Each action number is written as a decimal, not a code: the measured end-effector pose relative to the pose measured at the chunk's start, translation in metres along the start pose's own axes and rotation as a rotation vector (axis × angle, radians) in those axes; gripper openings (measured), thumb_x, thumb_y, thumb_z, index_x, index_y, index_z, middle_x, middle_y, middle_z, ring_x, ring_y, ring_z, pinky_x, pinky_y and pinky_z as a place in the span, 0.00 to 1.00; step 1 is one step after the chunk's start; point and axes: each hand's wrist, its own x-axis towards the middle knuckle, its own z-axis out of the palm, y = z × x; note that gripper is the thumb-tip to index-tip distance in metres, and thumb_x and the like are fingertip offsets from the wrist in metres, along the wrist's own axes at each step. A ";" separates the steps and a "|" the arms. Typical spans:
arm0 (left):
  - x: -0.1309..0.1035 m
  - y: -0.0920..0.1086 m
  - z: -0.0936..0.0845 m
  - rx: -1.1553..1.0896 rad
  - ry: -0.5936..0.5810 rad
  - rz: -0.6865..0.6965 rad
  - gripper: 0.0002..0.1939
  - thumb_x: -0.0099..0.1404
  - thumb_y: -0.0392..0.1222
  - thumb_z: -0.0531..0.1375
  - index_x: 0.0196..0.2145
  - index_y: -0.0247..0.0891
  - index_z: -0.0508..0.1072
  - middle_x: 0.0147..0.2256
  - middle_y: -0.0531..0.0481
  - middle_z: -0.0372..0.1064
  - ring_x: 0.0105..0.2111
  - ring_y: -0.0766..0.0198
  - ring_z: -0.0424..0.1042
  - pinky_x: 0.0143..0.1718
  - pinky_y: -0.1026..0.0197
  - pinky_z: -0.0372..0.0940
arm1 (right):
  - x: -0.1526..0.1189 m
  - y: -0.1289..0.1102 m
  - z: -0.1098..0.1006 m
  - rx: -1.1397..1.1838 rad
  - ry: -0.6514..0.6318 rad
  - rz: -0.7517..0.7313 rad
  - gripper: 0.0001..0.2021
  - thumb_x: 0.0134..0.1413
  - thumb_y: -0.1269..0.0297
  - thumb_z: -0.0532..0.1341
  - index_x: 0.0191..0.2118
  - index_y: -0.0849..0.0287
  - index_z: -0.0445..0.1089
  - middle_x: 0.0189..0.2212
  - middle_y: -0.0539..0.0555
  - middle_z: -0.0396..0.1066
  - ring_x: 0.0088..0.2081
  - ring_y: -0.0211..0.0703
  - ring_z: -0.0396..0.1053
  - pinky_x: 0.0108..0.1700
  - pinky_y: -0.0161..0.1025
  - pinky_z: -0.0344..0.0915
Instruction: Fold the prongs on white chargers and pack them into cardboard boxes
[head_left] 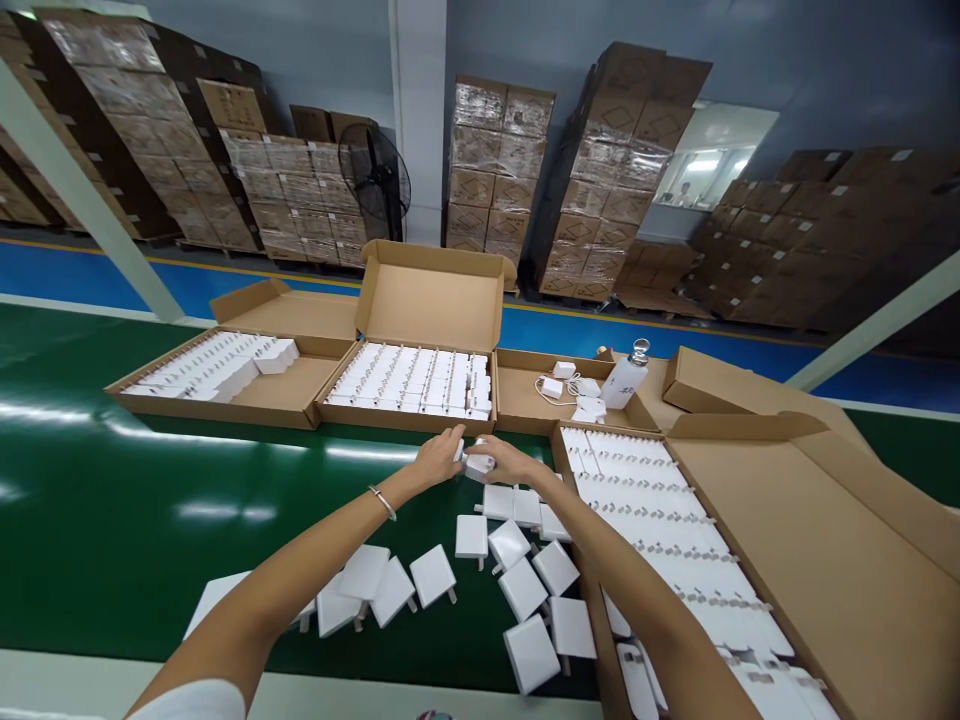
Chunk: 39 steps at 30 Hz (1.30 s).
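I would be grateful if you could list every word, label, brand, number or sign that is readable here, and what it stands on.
No text is readable.
White bottle: dark marking, too blurred to read.
Stacked cartons at the right: pale labels, too small to read.
Wrapped cartons near the pillar: diamond-shaped print, nothing legible.
White plug adapters: no lettering I can make out.
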 end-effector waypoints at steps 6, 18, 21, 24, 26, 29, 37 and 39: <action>-0.016 -0.021 0.011 -0.020 0.113 0.016 0.32 0.56 0.38 0.55 0.55 0.34 0.46 0.49 0.38 0.54 0.45 0.56 0.62 0.41 0.58 0.61 | 0.003 -0.010 0.010 -0.101 0.222 0.113 0.30 0.38 0.61 0.66 0.50 0.61 0.58 0.45 0.60 0.55 0.43 0.48 0.61 0.42 0.40 0.60; 0.000 0.001 0.019 0.018 0.137 0.214 0.19 0.58 0.42 0.53 0.49 0.42 0.60 0.43 0.46 0.54 0.37 0.60 0.63 0.34 0.59 0.62 | -0.018 -0.003 0.005 -0.236 0.160 0.431 0.19 0.48 0.75 0.54 0.48 0.54 0.60 0.45 0.59 0.54 0.37 0.46 0.64 0.34 0.38 0.58; 0.004 0.005 0.025 -0.005 0.124 0.228 0.19 0.60 0.39 0.51 0.49 0.44 0.60 0.46 0.46 0.52 0.38 0.62 0.63 0.36 0.60 0.62 | -0.013 0.000 0.008 -0.227 0.176 0.422 0.19 0.49 0.77 0.52 0.46 0.51 0.61 0.47 0.56 0.53 0.40 0.45 0.63 0.36 0.37 0.57; 0.003 0.011 0.027 -0.039 0.116 0.228 0.13 0.63 0.39 0.47 0.43 0.43 0.67 0.48 0.47 0.53 0.39 0.64 0.64 0.39 0.62 0.61 | -0.007 0.003 0.013 -0.210 0.226 0.421 0.20 0.50 0.77 0.50 0.48 0.51 0.59 0.48 0.56 0.52 0.44 0.45 0.60 0.39 0.37 0.56; -0.002 0.012 0.024 -0.064 0.111 0.209 0.15 0.65 0.41 0.44 0.38 0.41 0.69 0.47 0.47 0.56 0.40 0.65 0.64 0.40 0.63 0.60 | -0.005 0.005 0.014 -0.193 0.251 0.430 0.21 0.51 0.76 0.49 0.50 0.51 0.57 0.48 0.56 0.53 0.45 0.45 0.60 0.40 0.37 0.56; -0.011 0.008 0.014 -0.093 0.081 0.151 0.17 0.65 0.45 0.44 0.35 0.39 0.70 0.41 0.46 0.62 0.39 0.63 0.65 0.41 0.63 0.60 | -0.012 0.009 0.008 -0.173 0.270 0.466 0.22 0.49 0.78 0.50 0.50 0.53 0.57 0.47 0.58 0.54 0.45 0.48 0.60 0.41 0.39 0.56; 0.012 0.011 0.007 -0.223 -0.060 0.073 0.26 0.52 0.47 0.58 0.49 0.39 0.61 0.45 0.44 0.62 0.39 0.57 0.66 0.38 0.59 0.62 | -0.036 0.015 -0.008 0.029 0.148 0.502 0.32 0.37 0.67 0.64 0.52 0.58 0.56 0.43 0.59 0.61 0.45 0.53 0.61 0.42 0.41 0.58; 0.019 0.018 0.010 -0.290 -0.082 0.099 0.32 0.51 0.43 0.59 0.53 0.39 0.56 0.48 0.45 0.60 0.37 0.61 0.67 0.37 0.62 0.62 | -0.033 0.014 -0.005 0.087 0.159 0.492 0.33 0.37 0.64 0.65 0.53 0.60 0.55 0.45 0.61 0.60 0.47 0.53 0.59 0.43 0.41 0.58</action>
